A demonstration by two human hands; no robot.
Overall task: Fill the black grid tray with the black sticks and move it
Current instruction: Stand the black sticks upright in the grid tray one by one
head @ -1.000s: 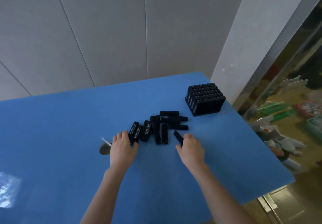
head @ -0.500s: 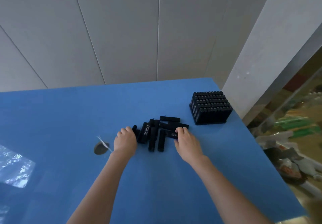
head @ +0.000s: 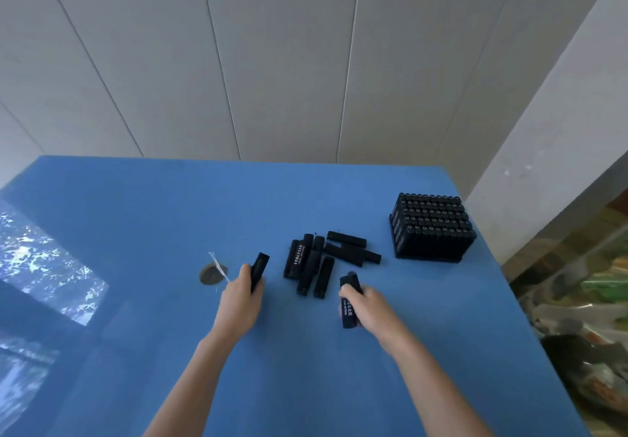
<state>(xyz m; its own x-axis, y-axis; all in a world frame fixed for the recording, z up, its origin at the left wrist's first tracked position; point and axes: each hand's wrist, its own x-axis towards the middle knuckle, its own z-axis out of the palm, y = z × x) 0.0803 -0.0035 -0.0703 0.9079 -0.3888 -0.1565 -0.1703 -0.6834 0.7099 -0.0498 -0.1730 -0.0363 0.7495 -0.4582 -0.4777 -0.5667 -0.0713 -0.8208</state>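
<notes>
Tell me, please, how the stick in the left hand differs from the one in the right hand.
The left stick juts past the left hand, near end hidden; the right stick shows both ends beyond the right hand. The left stick shows a plain face; the right stick shows white lettering. The left stick leans rightward; the right stick points nearly straight ahead. Both are black and gripped, away from the grid tray.
</notes>
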